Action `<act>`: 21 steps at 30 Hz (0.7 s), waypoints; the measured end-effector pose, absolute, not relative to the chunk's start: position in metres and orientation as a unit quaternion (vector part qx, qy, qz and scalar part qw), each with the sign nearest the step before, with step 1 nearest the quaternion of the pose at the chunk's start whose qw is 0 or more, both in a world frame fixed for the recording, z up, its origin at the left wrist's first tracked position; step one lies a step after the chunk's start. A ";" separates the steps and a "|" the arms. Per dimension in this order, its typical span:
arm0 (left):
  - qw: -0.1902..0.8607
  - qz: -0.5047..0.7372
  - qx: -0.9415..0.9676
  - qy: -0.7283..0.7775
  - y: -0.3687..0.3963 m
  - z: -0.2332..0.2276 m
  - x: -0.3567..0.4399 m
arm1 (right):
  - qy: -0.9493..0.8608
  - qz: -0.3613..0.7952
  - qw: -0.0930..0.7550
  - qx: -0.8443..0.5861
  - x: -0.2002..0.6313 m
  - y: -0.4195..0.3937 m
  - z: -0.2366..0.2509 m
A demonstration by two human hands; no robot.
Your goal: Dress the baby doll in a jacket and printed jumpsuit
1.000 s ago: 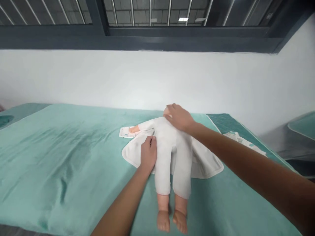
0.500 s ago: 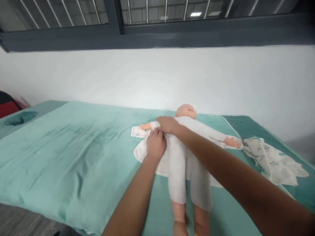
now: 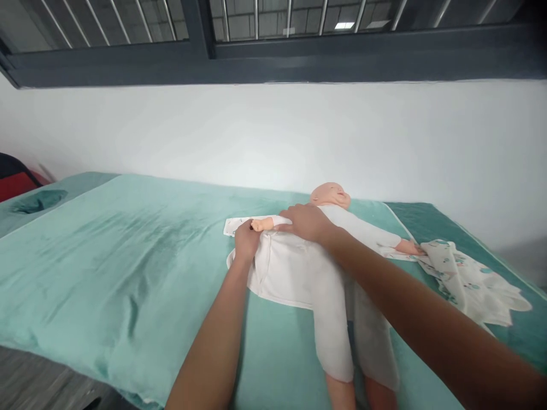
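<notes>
While the baby doll (image 3: 329, 250) lies on its back near the far right corner of the bed (image 3: 106, 273), head toward the wall, the left hand (image 3: 247, 239) is closed on the edge of the white cloth (image 3: 282, 273) beneath it, lifting that edge just beside the doll's outstretched arm. Across the doll's chest, the right hand (image 3: 304, 222) rests flat with fingers loosely spread, gripping nothing. A patterned cloth (image 3: 470, 282) lies crumpled at the bed's right edge, touching the doll's other hand. Teal sheeting covers the bed.
</notes>
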State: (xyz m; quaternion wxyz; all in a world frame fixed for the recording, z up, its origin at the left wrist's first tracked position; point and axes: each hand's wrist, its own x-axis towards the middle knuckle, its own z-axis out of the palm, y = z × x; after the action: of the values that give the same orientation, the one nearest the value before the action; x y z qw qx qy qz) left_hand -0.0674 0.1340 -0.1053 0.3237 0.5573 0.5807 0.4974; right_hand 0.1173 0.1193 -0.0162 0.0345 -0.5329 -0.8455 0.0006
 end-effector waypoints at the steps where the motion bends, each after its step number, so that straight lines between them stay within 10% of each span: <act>1: 0.341 0.508 0.547 0.572 0.134 -0.105 -0.069 | -0.844 -0.019 0.019 -0.536 0.116 0.119 -0.017; 21: 0.328 0.562 0.501 0.571 0.124 -0.099 -0.059 | -0.824 -0.070 -0.042 -0.560 0.109 0.122 -0.031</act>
State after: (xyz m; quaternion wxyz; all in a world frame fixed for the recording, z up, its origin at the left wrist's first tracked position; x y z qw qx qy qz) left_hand -0.0588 0.1244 -0.0987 0.3281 0.5013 0.5707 0.5616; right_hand 0.1086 0.1218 -0.0310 -0.0417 -0.5603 -0.8243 -0.0697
